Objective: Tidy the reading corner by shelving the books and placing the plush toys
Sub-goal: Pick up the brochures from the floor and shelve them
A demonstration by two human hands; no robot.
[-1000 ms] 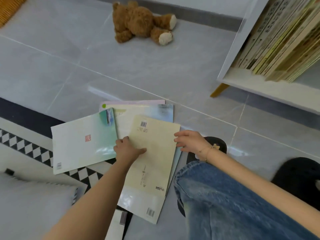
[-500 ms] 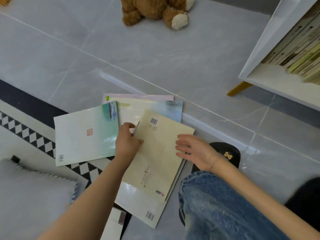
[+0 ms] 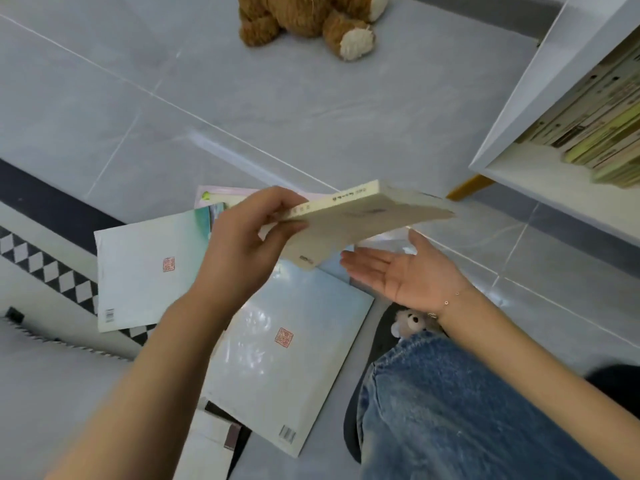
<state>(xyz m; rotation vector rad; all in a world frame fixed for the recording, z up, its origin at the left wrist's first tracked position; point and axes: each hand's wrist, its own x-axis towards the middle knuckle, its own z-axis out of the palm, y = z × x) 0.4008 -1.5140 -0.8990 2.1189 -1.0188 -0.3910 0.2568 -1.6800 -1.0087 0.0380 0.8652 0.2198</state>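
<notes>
My left hand [image 3: 246, 237] grips a cream-coloured book [image 3: 367, 220] by its near corner and holds it lifted above the floor, spine toward the far side. Just below the book, my right hand [image 3: 405, 268] is open, palm up, touching nothing. Several pale green and blue books lie on the floor beneath: one to the left [image 3: 145, 271], one in the middle [image 3: 287, 355], and a pink-edged one [image 3: 221, 194] behind. A brown plush bear [image 3: 311, 19] lies on the tiles at the top. The white bookshelf [image 3: 526, 105] stands at the right with several books [image 3: 595, 133] upright inside.
A black-and-white checked rug [image 3: 52, 271] runs along the left, with a grey cushion [image 3: 41, 382] at the lower left. My jeans-clad knee [image 3: 450, 410] and a black slipper with a small bear charm [image 3: 408, 322] are at the lower right. A small book [image 3: 214, 434] lies near the bottom.
My left hand has lifted the cream book off the pile and tilted it toward the shelf. My right hand left the book's edge and turned palm up beneath it. The view dipped lower.
</notes>
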